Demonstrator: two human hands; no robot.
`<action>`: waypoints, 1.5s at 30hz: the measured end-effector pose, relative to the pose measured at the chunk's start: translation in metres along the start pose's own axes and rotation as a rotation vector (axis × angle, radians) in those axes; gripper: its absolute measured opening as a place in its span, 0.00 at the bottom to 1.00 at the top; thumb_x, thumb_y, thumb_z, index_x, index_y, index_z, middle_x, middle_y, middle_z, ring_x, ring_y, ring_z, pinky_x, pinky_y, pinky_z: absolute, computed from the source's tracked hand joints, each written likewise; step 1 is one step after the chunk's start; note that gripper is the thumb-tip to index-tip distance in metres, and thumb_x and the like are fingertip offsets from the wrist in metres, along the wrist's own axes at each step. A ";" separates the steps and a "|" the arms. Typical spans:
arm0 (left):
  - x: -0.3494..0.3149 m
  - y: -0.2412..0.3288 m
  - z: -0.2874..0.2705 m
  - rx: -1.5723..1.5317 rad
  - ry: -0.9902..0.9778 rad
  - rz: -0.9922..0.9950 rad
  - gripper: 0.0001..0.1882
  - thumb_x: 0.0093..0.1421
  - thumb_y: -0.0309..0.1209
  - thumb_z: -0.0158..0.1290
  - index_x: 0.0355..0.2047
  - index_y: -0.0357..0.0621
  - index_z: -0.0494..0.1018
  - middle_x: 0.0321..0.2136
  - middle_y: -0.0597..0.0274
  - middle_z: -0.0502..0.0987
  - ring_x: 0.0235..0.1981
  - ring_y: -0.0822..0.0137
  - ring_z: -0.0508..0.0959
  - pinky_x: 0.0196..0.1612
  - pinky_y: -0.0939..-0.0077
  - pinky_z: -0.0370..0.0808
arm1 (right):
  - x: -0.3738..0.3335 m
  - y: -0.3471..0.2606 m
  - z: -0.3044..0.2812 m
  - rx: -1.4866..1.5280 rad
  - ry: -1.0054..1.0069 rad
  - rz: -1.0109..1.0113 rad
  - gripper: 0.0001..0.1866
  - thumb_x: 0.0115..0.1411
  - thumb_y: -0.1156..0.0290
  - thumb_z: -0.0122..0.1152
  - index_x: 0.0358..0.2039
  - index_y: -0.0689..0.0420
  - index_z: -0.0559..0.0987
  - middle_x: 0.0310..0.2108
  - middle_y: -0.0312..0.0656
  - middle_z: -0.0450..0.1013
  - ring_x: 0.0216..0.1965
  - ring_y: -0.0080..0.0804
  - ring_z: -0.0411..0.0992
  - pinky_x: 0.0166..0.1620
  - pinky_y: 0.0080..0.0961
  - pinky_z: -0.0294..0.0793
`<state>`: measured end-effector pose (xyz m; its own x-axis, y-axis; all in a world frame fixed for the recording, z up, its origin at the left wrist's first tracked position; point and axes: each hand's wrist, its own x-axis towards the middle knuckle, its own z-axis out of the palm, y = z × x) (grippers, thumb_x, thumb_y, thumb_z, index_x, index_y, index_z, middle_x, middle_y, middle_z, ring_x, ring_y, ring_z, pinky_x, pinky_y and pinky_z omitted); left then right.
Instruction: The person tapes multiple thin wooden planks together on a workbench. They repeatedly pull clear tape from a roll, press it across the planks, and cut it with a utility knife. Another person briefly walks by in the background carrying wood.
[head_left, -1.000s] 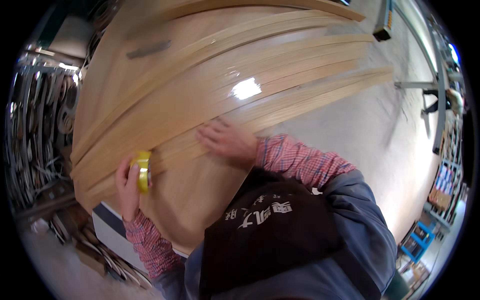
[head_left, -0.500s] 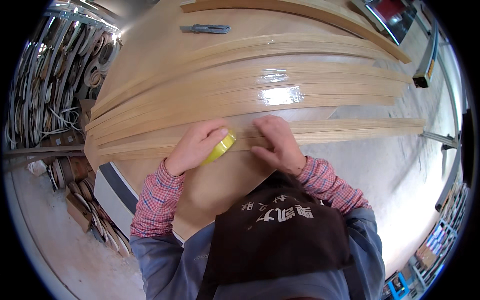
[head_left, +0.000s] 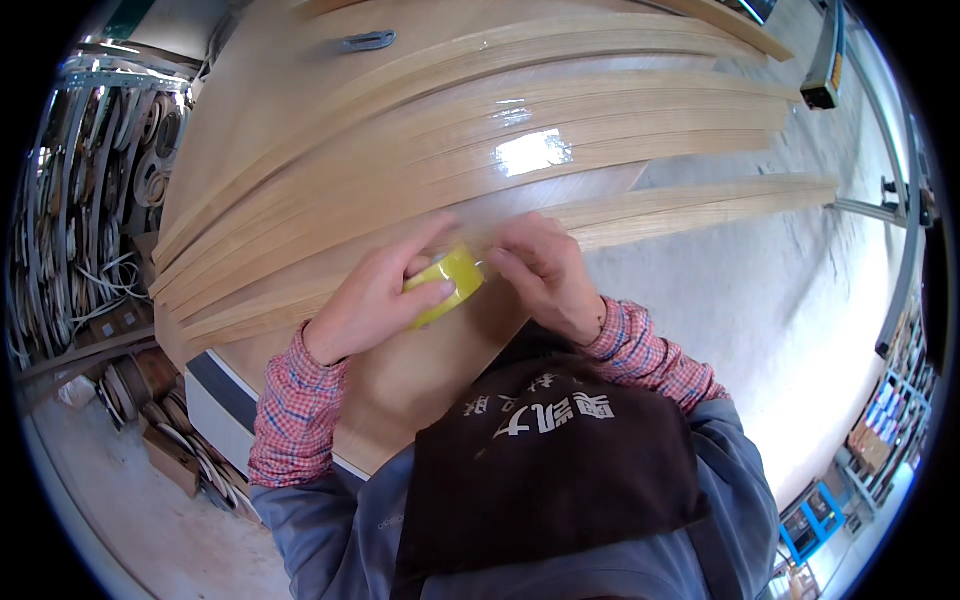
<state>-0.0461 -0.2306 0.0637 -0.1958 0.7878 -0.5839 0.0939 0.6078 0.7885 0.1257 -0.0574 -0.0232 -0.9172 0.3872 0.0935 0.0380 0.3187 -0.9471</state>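
A yellow roll of adhesive tape (head_left: 447, 287) is gripped in my left hand (head_left: 365, 300), thumb across its near side and fingers behind it. Close to the roll's right edge, my right hand (head_left: 550, 275) has thumb and forefinger pinched together, seemingly on the tape's end, where a small glint shows. Both hands are above the near edge of the wooden board table (head_left: 400, 410). Just beyond them lies a near pair of long pale wood strips (head_left: 700, 208), partly covered by my hands. Farther away, a group of strips (head_left: 650, 148) lies side by side under shiny clear tape (head_left: 533, 152).
At the far left lies a grey utility knife (head_left: 366, 42). More strips (head_left: 600, 42) lie toward the back, with a thicker wood piece (head_left: 735, 25) behind. Rolls of edging (head_left: 90, 210) crowd a rack on the left. A metal rail (head_left: 824, 70) stands at right.
The view has shifted, so the strips and knife sit higher in it. My left hand has turned the roll, and my right fingers have closed beside its edge.
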 end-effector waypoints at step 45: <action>0.050 -0.100 0.065 1.024 0.636 0.449 0.43 0.54 0.50 0.67 0.62 0.33 0.70 0.52 0.44 0.74 0.50 0.44 0.74 0.53 0.50 0.72 | -0.033 0.057 -0.064 -0.676 0.339 -0.079 0.07 0.53 0.73 0.72 0.29 0.57 0.80 0.48 0.41 0.77 0.58 0.52 0.72 0.58 0.46 0.68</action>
<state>-0.0015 -0.2451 -0.0572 -0.3542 0.9286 0.1108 0.9202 0.3249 0.2183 0.1836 0.0037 -0.0600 -0.7596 0.5509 0.3457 0.3119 0.7750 -0.5497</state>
